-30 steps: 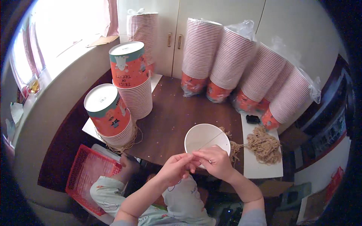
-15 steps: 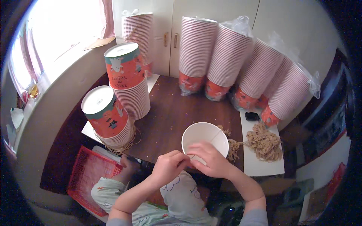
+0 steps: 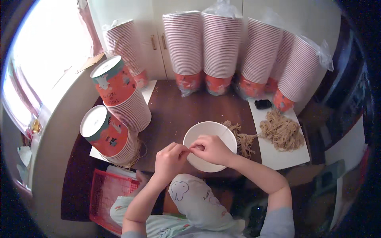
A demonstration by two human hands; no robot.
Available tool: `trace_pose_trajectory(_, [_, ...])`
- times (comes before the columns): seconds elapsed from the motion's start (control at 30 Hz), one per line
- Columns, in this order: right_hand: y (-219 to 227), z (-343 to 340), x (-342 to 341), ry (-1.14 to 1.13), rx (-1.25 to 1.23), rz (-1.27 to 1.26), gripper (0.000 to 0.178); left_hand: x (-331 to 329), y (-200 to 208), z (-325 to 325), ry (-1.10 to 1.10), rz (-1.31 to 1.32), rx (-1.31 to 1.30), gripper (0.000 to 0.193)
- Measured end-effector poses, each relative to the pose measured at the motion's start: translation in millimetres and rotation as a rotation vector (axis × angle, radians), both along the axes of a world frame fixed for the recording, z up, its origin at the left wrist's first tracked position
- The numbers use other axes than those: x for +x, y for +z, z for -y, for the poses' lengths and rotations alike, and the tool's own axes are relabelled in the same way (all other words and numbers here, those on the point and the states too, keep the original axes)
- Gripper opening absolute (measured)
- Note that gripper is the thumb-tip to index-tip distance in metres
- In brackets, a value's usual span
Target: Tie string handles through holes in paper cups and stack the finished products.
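A white-lined paper bucket (image 3: 200, 130) stands open side up near the table's front edge. Over its near left part, my left hand (image 3: 170, 158) and my right hand (image 3: 212, 150) meet fingertip to fingertip, both pinched closed. Whatever lies between the fingers is too small to make out. A thin strand crosses the bucket's far right rim, beside a loose bunch of tan twine (image 3: 245, 143). Farther right, a bigger heap of the same twine (image 3: 281, 131) lies on a white board (image 3: 274, 156).
Two stacks of upside-down orange and teal buckets (image 3: 127, 109) stand at the left, twine loops (image 3: 137, 154) around the nearer one's base. Several plastic-wrapped bucket stacks (image 3: 183, 47) line the back. A black object (image 3: 262, 104) sits by the heap. Below left is a red basket (image 3: 97, 198).
My view has shifted, so the scene sits differently. Both hands stay together at the bucket; my right fingers have curled from spread into a pinch against the left.
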State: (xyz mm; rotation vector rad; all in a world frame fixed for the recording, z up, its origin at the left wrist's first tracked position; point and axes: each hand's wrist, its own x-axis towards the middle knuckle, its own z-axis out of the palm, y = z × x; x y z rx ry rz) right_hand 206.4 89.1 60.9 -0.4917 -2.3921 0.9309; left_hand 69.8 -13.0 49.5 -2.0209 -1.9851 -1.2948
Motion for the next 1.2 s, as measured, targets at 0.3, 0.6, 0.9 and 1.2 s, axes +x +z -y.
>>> trace_pose_trajectory(0.3, [-19,-15,-8,0.013,0.04,0.189,0.016,-8,-21,-1,0.113,0.357,-0.102,0.014])
trace_pose_trajectory(0.6, [-26,-16,-15,0.031,0.06,0.177,0.016,-7,-34,2,0.089,0.457,-0.261,0.015])
trace_pose_trajectory(0.9, [-25,-16,-18,0.044,0.056,0.167,0.017,-5,-35,2,0.085,0.482,-0.246,0.016])
trace_pose_trajectory(1.2, [-27,-15,-21,0.055,0.034,0.171,0.017,-3,-37,0,0.128,0.325,-0.194,0.015])
